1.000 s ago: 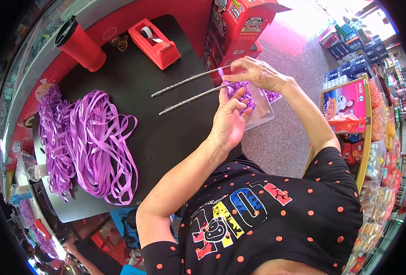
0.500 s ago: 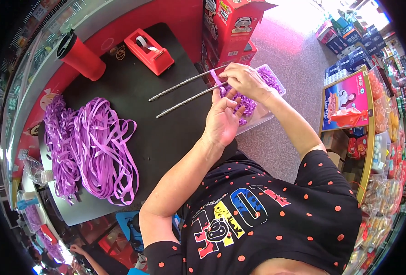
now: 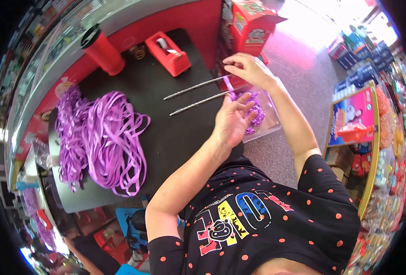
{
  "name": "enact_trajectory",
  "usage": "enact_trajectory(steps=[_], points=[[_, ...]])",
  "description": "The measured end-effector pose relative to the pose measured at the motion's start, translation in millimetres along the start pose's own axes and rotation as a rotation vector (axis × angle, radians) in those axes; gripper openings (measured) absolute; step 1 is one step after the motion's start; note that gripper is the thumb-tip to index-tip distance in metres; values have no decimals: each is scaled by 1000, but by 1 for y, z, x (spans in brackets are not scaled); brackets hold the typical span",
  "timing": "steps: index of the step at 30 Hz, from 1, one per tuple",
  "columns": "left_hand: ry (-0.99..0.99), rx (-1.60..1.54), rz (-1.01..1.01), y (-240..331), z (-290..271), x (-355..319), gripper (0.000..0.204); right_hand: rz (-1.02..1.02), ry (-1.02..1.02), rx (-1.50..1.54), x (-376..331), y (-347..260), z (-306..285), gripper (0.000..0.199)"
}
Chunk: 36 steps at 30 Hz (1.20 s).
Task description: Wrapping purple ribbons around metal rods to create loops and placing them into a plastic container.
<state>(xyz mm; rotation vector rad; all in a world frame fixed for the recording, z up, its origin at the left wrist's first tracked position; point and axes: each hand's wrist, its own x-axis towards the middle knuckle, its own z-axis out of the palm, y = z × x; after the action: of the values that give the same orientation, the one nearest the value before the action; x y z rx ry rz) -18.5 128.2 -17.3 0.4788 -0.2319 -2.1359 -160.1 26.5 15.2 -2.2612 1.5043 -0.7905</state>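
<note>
Two twisted metal rods jut out side by side over the right edge of the black table. A purple ribbon runs across both near their right ends. My left hand is palm up below the lower rod. Its thumb and forefinger close on the ribbon there, while the other fingers stretch out. Just above the upper rod is my right hand, fingers curled toward the thumb; what they hold is hidden. Under my hands, a clear plastic box contains many small purple ribbon pieces.
Long purple ribbon bundles cover the table's left part. A red tape dispenser and a red tumbler stand at the back. Beyond the table is a red carton. A gold-framed display stand and shelves line the right.
My right hand has lifted away from the rod ends, up and slightly outward. My left hand stays by the ribbon at the lower rod. The whole view has shifted a little.
</note>
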Motion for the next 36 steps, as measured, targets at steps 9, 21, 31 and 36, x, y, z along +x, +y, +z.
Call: enact_trajectory(steps=[9, 21, 31, 36], points=[[-52, 726, 103, 28, 10, -53, 67, 330, -598, 698, 25, 37, 15, 26], [591, 1624, 780, 136, -42, -178, 22, 563, -430, 234, -17, 150, 0, 33], [1022, 2375, 1141, 220, -102, -143, 19, 729, -247, 631, -168, 191, 113, 42], [957, 2361, 1000, 231, -102, -144, 14, 883, -193, 657, -227, 161, 103, 43]])
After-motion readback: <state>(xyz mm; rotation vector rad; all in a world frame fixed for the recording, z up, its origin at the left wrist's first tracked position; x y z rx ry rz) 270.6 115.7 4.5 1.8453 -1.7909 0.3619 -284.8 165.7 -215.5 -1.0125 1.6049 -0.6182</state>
